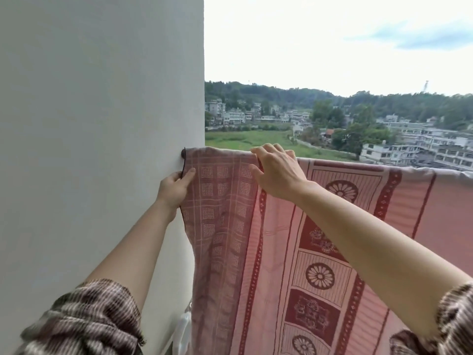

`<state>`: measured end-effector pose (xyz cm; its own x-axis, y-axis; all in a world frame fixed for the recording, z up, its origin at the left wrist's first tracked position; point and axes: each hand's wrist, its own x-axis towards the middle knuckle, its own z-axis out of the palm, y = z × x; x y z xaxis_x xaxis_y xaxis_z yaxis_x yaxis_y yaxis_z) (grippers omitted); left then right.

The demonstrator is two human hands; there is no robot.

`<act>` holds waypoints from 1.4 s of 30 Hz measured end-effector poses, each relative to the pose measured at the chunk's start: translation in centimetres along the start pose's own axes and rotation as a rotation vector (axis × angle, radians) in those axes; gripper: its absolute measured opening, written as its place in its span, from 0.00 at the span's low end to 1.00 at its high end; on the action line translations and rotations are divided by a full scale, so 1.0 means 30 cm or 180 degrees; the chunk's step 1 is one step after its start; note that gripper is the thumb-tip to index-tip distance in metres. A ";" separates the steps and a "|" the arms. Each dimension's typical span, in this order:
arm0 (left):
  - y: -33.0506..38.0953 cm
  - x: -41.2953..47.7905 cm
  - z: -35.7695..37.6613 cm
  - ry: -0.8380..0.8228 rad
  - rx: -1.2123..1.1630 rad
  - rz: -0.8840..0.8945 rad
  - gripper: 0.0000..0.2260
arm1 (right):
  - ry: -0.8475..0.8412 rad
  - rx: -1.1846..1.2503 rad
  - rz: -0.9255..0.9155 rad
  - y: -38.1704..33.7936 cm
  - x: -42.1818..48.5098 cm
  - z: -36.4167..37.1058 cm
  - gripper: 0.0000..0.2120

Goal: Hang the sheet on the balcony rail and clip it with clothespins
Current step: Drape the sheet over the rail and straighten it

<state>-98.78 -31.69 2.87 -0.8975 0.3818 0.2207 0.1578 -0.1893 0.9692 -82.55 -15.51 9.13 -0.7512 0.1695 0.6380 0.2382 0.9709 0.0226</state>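
Pink sheet unclipped on rail; left hand pinches its edge, right hand presses, fingers apart. Wind could drag it off.

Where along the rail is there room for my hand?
Most room: the rail right of the right hand, out to the picture's edge. A short gap lies between the wall and that hand. Crowded by the wall, where the left hand grips the sheet.
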 end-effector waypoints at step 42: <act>0.080 -0.606 1.259 -0.0872 0.2243 0.3625 0.15 | 0.1115 -0.0740 0.1699 0.887 -0.849 -0.501 0.14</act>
<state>-66.53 -4.90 5.34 -0.0344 0.5069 0.8613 0.9963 -0.0510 0.0698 -47.82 3.49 5.05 -0.2595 0.5126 0.8185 0.6766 0.7013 -0.2247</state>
